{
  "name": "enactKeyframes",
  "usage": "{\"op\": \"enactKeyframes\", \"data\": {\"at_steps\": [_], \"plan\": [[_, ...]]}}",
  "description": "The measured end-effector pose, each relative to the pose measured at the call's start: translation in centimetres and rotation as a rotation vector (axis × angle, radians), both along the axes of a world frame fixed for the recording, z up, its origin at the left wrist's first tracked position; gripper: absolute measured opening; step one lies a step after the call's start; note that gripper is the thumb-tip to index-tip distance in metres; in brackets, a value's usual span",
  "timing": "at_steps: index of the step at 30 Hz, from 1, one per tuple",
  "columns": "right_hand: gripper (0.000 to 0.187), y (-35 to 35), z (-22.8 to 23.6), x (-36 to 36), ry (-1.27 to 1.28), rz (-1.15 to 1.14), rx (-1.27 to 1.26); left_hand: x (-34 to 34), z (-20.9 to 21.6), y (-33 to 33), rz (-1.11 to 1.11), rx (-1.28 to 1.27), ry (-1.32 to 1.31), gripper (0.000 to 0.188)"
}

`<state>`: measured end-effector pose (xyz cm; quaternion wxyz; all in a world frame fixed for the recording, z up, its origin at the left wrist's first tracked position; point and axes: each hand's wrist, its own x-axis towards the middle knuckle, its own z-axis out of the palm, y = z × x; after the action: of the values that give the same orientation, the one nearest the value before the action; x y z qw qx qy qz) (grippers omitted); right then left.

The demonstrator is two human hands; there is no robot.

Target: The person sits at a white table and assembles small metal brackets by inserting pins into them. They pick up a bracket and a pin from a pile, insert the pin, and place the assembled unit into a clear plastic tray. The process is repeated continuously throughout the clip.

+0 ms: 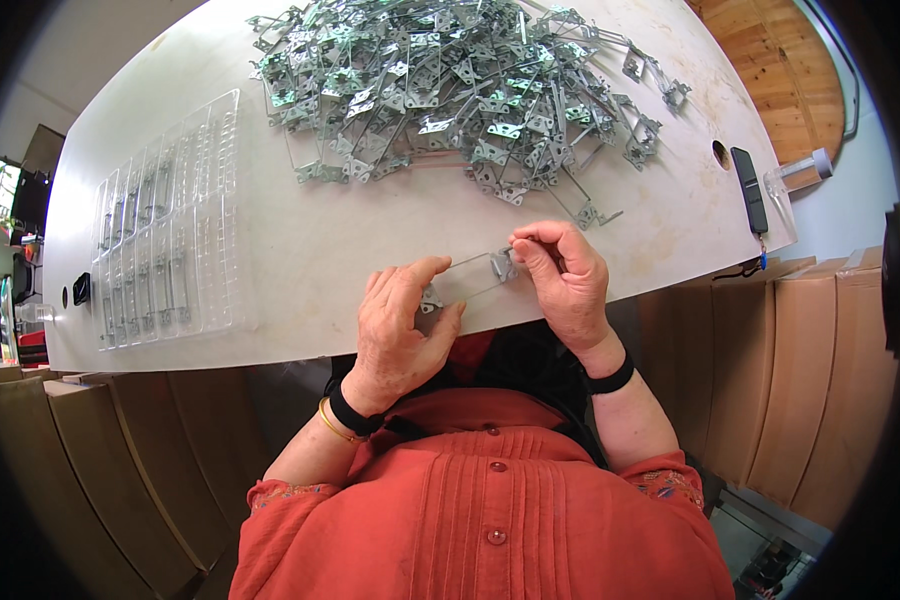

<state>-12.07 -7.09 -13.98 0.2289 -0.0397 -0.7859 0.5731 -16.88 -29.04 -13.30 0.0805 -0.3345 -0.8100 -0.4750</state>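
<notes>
Between my hands, close to the table's near edge, is a metal bracket assembly (502, 266) with small plates at both ends joined by thin rods. My left hand (402, 318) grips its left end between thumb and fingers. At the other end, my right hand (568, 275) pinches the assembly near the small plate; the fingertips hide the exact spot. Beyond them lies a big tangled pile of similar metal brackets (440, 90). To the left, a clear plastic tray (213, 215) holds several metal pieces in its slots.
The white table (300, 270) has a curved look. On its right side lie a black oblong device (748, 190) and a clear cylindrical container (802, 174), near a round hole. A small black object (81, 289) sits at the left edge. Cardboard boxes (805, 370) stand below on both sides.
</notes>
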Motion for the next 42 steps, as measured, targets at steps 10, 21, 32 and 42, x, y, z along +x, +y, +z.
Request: {"op": "enactKeyframes", "data": {"at_steps": [10, 21, 32, 42], "plan": [[0.010, -0.02, -0.19, -0.14, 0.011, -0.003, -0.032, 0.06, 0.15, -0.21, -0.003, -0.038, -0.027, 0.051], [0.010, -0.09, 0.36, 0.00, 0.006, -0.026, 0.082, 0.04, 0.21, -0.20, -0.013, -0.040, -0.022, 0.052], [0.009, -0.16, -0.40, 0.01, 0.061, -0.017, -0.008, 0.11, -0.01, -0.18, 0.003, -0.048, -0.006, 0.051], [0.011, 0.12, 0.18, 0.12, 0.056, 0.005, -0.208, 0.22, -0.03, -0.20, 0.017, -0.036, -0.047, 0.038]]}}
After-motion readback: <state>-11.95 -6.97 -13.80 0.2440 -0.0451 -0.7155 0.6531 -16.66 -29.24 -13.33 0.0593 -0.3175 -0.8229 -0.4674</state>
